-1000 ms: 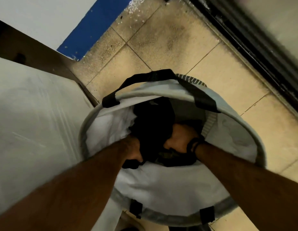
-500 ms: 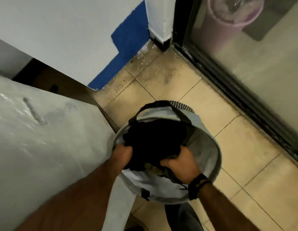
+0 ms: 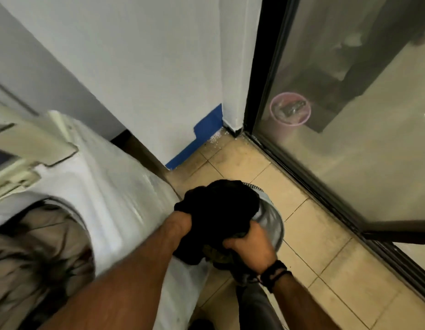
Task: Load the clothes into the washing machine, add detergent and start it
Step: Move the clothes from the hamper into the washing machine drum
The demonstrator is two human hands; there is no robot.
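Washing machine [image 3: 116,186] fills the left of the view, its top opening [image 3: 40,246] uncovered with pale patterned fabric already inside. Laundry basket [image 3: 271,220] stands on the tiled floor [image 3: 313,246] just right of the machine, mostly hidden under the load. Bundle of dark clothes [image 3: 218,210] is held above the basket, between the two hands. Left hand [image 3: 179,223] grips its left side, fingers buried in cloth; right hand [image 3: 250,246] clamps the lower right edge, fingers curled. Two-handed hold likely keeps the loose bundle together for transfer to the drum.
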